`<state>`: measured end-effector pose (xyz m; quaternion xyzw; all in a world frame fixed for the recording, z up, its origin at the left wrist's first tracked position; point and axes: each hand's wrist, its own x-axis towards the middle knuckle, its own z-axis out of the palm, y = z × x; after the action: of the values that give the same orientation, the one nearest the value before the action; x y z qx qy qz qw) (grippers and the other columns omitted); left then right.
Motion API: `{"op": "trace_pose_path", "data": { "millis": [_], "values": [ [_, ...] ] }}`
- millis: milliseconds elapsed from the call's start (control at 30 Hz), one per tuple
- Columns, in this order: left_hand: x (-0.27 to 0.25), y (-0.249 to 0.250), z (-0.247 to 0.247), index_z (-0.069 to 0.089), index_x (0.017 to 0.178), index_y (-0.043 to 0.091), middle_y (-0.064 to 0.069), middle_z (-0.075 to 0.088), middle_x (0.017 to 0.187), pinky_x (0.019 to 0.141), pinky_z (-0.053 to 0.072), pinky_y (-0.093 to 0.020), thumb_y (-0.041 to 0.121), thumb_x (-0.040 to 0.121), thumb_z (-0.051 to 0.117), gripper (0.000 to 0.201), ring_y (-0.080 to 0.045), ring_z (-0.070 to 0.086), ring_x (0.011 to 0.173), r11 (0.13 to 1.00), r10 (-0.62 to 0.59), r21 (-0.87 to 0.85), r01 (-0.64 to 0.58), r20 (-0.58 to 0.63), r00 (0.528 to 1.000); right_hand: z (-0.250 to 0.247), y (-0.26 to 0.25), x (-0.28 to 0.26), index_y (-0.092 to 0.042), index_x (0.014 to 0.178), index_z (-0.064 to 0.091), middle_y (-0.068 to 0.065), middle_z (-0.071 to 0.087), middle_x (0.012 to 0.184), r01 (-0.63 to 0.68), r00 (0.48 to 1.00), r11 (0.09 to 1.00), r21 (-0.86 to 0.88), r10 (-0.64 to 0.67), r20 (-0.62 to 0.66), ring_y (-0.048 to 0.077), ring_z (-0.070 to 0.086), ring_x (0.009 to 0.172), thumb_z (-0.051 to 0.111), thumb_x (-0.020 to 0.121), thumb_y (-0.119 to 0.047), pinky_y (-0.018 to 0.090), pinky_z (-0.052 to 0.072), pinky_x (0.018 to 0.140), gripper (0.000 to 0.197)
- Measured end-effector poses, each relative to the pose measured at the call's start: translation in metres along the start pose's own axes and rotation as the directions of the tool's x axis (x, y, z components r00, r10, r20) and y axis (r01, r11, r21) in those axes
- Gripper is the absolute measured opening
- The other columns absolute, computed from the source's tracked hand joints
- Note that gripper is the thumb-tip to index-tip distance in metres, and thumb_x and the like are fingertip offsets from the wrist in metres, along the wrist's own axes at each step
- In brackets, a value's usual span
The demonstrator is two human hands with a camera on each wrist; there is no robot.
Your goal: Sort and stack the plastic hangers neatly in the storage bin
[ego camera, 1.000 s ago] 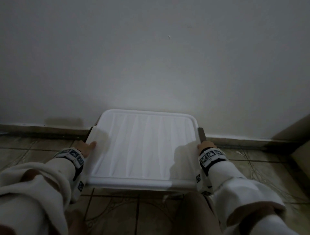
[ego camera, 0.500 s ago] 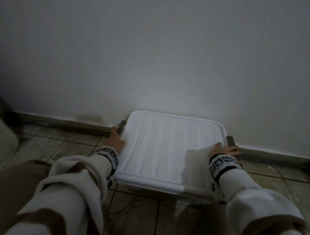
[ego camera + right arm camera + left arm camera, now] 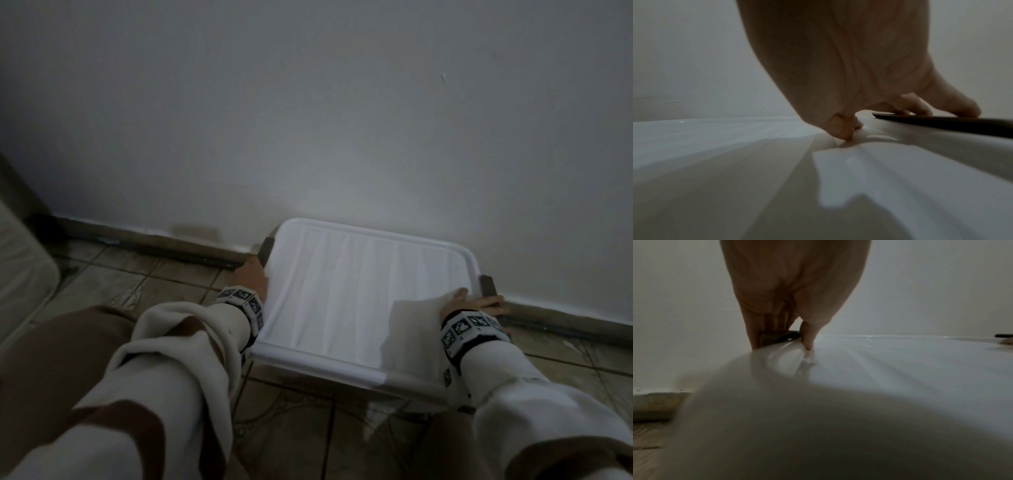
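The white storage bin (image 3: 366, 301) sits on the tiled floor (image 3: 144, 284) against the wall (image 3: 308, 120), its ribbed lid (image 3: 900, 366) closed on top. The left hand (image 3: 251, 279) grips the bin's left edge beside the dark latch (image 3: 266, 250), thumb on the lid, fingers curled down over the side. The right hand (image 3: 474, 303) rests at the right edge near the far corner, thumb pressed on the lid, fingers bent over the other dark latch (image 3: 941, 123). A pale cushion (image 3: 20, 267) lies by the floor's left edge
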<state>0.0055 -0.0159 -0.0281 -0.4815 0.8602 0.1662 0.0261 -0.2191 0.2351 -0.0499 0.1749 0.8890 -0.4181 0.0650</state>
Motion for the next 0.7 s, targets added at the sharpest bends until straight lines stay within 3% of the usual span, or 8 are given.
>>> {"op": "trace_pose_path", "data": {
  "millis": [133, 167, 267, 367, 400, 500, 600, 700],
  "values": [
    [-0.007, 0.006, 0.007, 0.003, 0.145, -0.005, -0.027, 0.033, 0.142, 0.100, 0.040, -0.043, 0.016, 0.102, 0.025, 0.053, -0.037, 0.046, 0.124, 0.988, -0.022, 0.154, 0.017, 0.027, 0.999, -0.003, 0.002, 0.000, -0.009, 0.148, 0.000, 0.016, -0.002, 0.156, -0.010, 1.000, 1.000, -0.027, 0.010, 0.004, 0.046, 0.001, 0.140, 0.032, 0.099, -0.038, 0.051, 0.001, 0.115, 0.067],
    [-0.012, 0.010, 0.008, -0.004, 0.147, 0.001, -0.028, 0.021, 0.148, 0.104, 0.035, -0.045, 0.022, 0.103, 0.024, 0.056, -0.038, 0.037, 0.130, 0.984, -0.042, 0.174, 0.031, 0.059, 0.997, -0.004, 0.003, -0.001, -0.010, 0.149, 0.000, 0.015, -0.002, 0.156, -0.002, 1.000, 1.000, -0.018, 0.002, 0.005, 0.044, 0.001, 0.140, 0.034, 0.098, -0.038, 0.050, 0.001, 0.115, 0.067],
    [-0.028, 0.030, 0.011, -0.011, 0.149, 0.024, -0.020, -0.020, 0.153, 0.113, 0.013, -0.057, 0.055, 0.095, 0.026, 0.072, -0.038, -0.010, 0.143, 0.980, -0.015, 0.197, -0.024, 0.191, 0.981, -0.007, 0.004, 0.000, -0.012, 0.149, 0.003, 0.013, -0.002, 0.157, 0.020, 1.000, 1.000, -0.002, -0.020, -0.004, 0.040, 0.000, 0.142, 0.039, 0.097, -0.036, 0.046, 0.000, 0.115, 0.068],
    [-0.046, 0.056, 0.029, -0.015, 0.148, 0.025, -0.010, -0.027, 0.153, 0.111, -0.002, -0.062, 0.063, 0.091, 0.025, 0.079, -0.029, -0.023, 0.142, 0.955, 0.105, 0.234, -0.181, 0.304, 0.947, -0.020, 0.003, 0.000, -0.014, 0.149, 0.003, 0.012, -0.004, 0.157, 0.081, 0.996, 0.988, -0.130, -0.074, 0.056, 0.035, 0.000, 0.143, 0.043, 0.096, -0.036, 0.045, 0.003, 0.116, 0.070],
    [-0.053, 0.062, 0.035, -0.016, 0.147, 0.026, -0.010, -0.027, 0.153, 0.111, -0.002, -0.061, 0.060, 0.093, 0.024, 0.076, -0.029, -0.022, 0.142, 0.954, 0.113, 0.228, -0.194, 0.327, 0.938, -0.025, 0.004, -0.001, -0.017, 0.149, 0.005, 0.013, -0.007, 0.156, 0.142, 0.984, 0.958, -0.249, -0.109, 0.142, 0.034, -0.002, 0.143, 0.045, 0.095, -0.037, 0.047, 0.004, 0.116, 0.070],
    [-0.059, 0.072, 0.040, -0.015, 0.148, 0.024, -0.011, -0.025, 0.154, 0.113, 0.003, -0.059, 0.052, 0.097, 0.024, 0.070, -0.031, -0.016, 0.143, 0.950, 0.092, 0.251, -0.187, 0.348, 0.933, -0.042, 0.005, -0.007, -0.027, 0.148, 0.009, 0.018, -0.016, 0.153, 0.370, 0.908, 0.726, -0.579, -0.151, 0.391, 0.039, -0.010, 0.142, 0.045, 0.093, -0.045, 0.053, 0.009, 0.116, 0.069],
    [-0.058, 0.079, 0.028, -0.011, 0.149, 0.021, -0.010, -0.021, 0.155, 0.114, 0.008, -0.056, 0.048, 0.097, 0.031, 0.073, -0.033, -0.012, 0.144, 0.940, 0.090, 0.269, -0.209, 0.397, 0.913, -0.059, 0.008, -0.007, -0.031, 0.147, 0.007, 0.020, -0.022, 0.151, 0.497, 0.850, 0.530, -0.687, -0.138, 0.509, 0.041, -0.014, 0.141, 0.043, 0.090, -0.053, 0.052, 0.013, 0.115, 0.071],
    [-0.071, 0.090, 0.019, -0.009, 0.150, 0.023, -0.010, -0.018, 0.156, 0.116, 0.008, -0.052, 0.042, 0.097, 0.035, 0.071, -0.032, -0.009, 0.145, 0.898, 0.163, 0.284, -0.337, 0.498, 0.852, -0.077, 0.016, -0.011, -0.035, 0.147, 0.006, 0.019, -0.023, 0.151, 0.571, 0.805, 0.428, -0.701, -0.124, 0.580, 0.043, -0.015, 0.140, 0.045, 0.089, -0.054, 0.049, 0.013, 0.117, 0.073]
  ]
}}
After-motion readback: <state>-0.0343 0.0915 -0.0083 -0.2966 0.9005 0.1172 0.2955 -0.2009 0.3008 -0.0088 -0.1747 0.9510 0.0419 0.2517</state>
